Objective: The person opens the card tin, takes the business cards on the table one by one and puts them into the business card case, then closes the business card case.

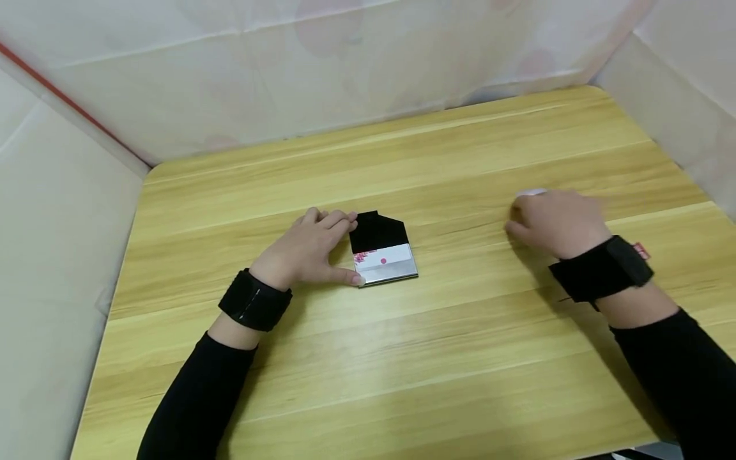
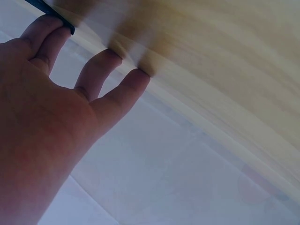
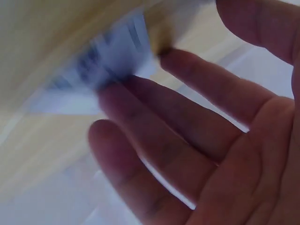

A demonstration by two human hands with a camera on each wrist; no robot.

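A card case lies unfolded on the table, its black lid laid back and its silvery front toward me. A white card with a pink flower print and a pink dot shows in it. My left hand holds the case along its left side, thumb on the near corner and fingertips at the lid. In the left wrist view, two fingers touch a dark edge of the case. Far to the right, my right hand reaches over a white card; its fingertips touch this printed card, blurred, with the thumb apart.
The wood-grain table has rounded far corners. Pale printed sheeting hangs behind it, with white panels on the left and right. Both wrists carry black bands.
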